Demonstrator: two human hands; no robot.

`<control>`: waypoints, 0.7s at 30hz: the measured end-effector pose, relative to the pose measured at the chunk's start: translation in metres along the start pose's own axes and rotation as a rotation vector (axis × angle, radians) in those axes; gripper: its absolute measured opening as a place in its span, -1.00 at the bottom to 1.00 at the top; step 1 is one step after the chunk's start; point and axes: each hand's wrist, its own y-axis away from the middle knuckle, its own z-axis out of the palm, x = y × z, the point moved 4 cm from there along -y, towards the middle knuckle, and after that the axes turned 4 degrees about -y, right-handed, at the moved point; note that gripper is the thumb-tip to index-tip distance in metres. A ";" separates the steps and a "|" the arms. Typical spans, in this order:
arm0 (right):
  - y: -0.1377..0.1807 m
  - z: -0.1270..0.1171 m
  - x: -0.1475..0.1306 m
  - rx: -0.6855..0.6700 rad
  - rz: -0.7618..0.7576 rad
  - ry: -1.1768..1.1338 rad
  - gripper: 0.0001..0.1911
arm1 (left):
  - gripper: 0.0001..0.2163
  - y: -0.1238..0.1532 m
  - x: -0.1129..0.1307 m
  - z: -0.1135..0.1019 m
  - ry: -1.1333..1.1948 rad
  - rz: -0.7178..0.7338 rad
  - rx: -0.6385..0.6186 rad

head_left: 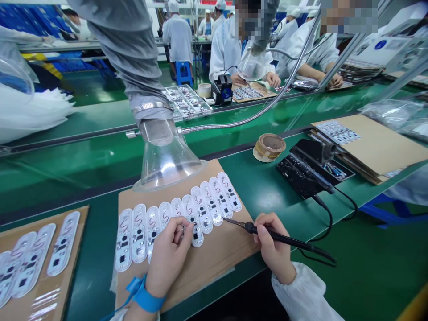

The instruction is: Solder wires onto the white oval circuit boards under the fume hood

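While the soldering iron [286, 240] is gripped like a pen by the right hand [272, 247], with the fingers closed around its dark handle, its tip is held just above the cardboard sheet [214, 256], near the row of white circuit boards [187, 214]. The left hand [169, 252] is laid on the middle of this row; its fingers are pinched on a thin metal piece [183, 230], but it cannot be told if this is wire or tweezers. A blue wrist strap [145, 298] is worn on the left wrist.

The sheet is placed at the near edge of the counter [368, 276], and the boards are arranged side by side across it, touching each other. They are judged to be light, thin, stiff and rather fragile, so they are best taken by their long bare edges, not by the small parts. The iron is judged to be hot at the tip; only the handle is safe.

Room is limited behind the boards by the clear fume hood [167, 162]. To the right, a tape roll [269, 147] and a black iron stand [301, 174] are seen, and the cable [329, 218] is trailed across the open green surface.
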 end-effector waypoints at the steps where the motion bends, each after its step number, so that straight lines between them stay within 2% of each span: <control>1: 0.000 0.000 0.000 -0.003 -0.001 -0.001 -0.67 | -0.74 0.000 0.000 -0.001 -0.002 -0.004 0.006; 21: -0.003 0.003 -0.001 -0.053 0.015 -0.006 -0.70 | -0.75 -0.004 0.007 0.000 -0.032 0.011 -0.011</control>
